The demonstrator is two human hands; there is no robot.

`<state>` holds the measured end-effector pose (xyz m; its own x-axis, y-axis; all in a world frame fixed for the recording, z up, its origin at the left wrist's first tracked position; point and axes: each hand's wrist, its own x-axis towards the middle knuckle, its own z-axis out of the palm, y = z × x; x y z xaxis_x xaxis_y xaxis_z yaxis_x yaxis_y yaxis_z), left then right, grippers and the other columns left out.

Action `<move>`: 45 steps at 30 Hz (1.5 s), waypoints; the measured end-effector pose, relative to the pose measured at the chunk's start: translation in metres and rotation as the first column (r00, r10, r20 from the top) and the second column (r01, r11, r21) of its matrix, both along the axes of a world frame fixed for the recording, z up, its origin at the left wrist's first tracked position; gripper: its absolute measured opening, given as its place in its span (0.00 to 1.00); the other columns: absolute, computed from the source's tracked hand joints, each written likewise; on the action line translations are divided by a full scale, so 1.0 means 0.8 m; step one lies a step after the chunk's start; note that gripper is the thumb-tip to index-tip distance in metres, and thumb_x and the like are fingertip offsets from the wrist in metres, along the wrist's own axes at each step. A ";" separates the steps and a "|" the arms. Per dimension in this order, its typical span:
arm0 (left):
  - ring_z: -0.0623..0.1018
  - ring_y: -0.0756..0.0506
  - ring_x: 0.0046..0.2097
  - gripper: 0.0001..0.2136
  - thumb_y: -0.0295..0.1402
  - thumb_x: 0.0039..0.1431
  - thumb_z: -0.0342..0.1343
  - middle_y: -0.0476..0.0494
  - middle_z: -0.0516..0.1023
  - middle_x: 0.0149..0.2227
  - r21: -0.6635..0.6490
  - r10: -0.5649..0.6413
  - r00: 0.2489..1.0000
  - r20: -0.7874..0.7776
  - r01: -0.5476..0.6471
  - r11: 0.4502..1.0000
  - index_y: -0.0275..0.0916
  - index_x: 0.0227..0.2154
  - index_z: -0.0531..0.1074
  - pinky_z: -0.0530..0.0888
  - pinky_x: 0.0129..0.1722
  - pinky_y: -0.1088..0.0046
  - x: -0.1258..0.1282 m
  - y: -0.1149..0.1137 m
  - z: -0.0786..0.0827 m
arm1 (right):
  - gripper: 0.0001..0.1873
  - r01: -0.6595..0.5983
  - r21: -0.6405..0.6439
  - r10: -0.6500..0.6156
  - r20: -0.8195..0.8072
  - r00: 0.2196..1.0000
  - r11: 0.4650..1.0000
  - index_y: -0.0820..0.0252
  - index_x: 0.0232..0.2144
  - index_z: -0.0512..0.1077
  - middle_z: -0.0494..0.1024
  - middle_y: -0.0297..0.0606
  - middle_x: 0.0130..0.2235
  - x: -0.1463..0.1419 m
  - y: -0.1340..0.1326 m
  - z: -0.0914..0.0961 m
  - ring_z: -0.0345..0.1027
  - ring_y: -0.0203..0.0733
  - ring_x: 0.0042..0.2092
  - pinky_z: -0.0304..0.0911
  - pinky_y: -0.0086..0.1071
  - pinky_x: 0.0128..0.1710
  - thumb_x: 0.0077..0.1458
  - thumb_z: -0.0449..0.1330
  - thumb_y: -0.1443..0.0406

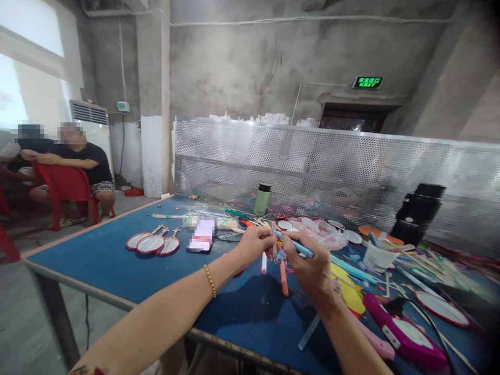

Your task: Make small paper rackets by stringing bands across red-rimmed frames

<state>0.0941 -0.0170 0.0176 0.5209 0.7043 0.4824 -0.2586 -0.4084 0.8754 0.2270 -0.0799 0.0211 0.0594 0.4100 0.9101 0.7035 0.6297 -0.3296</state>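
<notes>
Above the blue table [164, 276], my two hands meet close together. My right hand [314, 268] is closed round a light blue pen-like tool [299, 246], its tip pointing left at the other hand. My left hand [253, 245] is closed in a pinch; a thin pale strip [274, 245] shows by its fingertips, but what exactly it grips is unclear. Just below the hands lie an orange stick [284, 281], a white-and-pink stick [264, 264] and a small tangle of coloured strands [281, 256].
Several small round red-rimmed fans [150, 244] lie left of a phone [201, 237]. A green bottle [262, 199] stands at the back. On the right are a white tub of tools [378, 258], a magenta device [406, 333] with a cable, and a perforated metal panel [242, 151] behind.
</notes>
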 end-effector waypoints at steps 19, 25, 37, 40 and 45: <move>0.69 0.52 0.22 0.09 0.32 0.51 0.54 0.49 0.71 0.18 -0.004 -0.004 1.000 0.003 0.004 1.000 0.36 0.19 0.66 0.67 0.25 0.76 -0.001 0.000 0.001 | 0.07 0.024 -0.010 -0.024 0.006 1.000 1.000 0.59 0.30 0.76 0.78 0.33 0.28 0.000 0.000 0.001 0.70 0.35 0.29 0.64 0.28 0.30 0.57 0.58 0.65; 0.69 0.52 0.22 0.08 0.32 0.52 0.54 0.49 0.71 0.18 -0.026 -0.002 1.000 0.001 0.002 1.000 0.34 0.21 0.69 0.67 0.25 0.77 -0.001 0.001 0.002 | 0.07 0.072 -0.006 -0.072 -0.015 0.997 0.997 0.59 0.30 0.76 0.78 0.33 0.27 0.004 -0.002 0.003 0.69 0.35 0.27 0.64 0.28 0.28 0.57 0.58 0.64; 0.70 0.52 0.22 0.08 0.32 0.52 0.54 0.48 0.72 0.19 -0.015 0.004 1.000 -0.001 -0.004 1.000 0.35 0.20 0.67 0.68 0.25 0.76 -0.002 0.000 0.002 | 0.08 0.042 -0.030 -0.043 -0.007 0.999 0.999 0.59 0.30 0.76 0.78 0.34 0.27 0.003 -0.001 0.002 0.69 0.36 0.27 0.64 0.28 0.28 0.57 0.58 0.64; 0.70 0.52 0.22 0.08 0.32 0.52 0.54 0.48 0.72 0.20 -0.024 0.008 1.000 -0.001 -0.008 1.000 0.34 0.22 0.69 0.68 0.25 0.76 -0.002 0.001 0.002 | 0.08 0.060 0.002 -0.060 -0.014 0.998 0.998 0.60 0.29 0.76 0.77 0.33 0.26 0.003 -0.001 0.003 0.68 0.35 0.26 0.63 0.28 0.28 0.57 0.59 0.64; 0.69 0.52 0.22 0.08 0.32 0.52 0.54 0.49 0.71 0.19 -0.027 0.007 1.000 -0.003 -0.007 1.000 0.35 0.20 0.67 0.67 0.25 0.76 -0.002 0.000 0.002 | 0.08 0.060 0.018 -0.060 0.008 0.998 0.998 0.59 0.29 0.76 0.77 0.34 0.26 0.002 -0.003 0.003 0.69 0.36 0.27 0.64 0.29 0.29 0.57 0.58 0.64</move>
<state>0.0928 -0.0166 0.0190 0.5174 0.7203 0.4620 -0.2535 -0.3866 0.8867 0.2282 -0.0822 0.0238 0.0753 0.3900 0.9177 0.7429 0.5919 -0.3125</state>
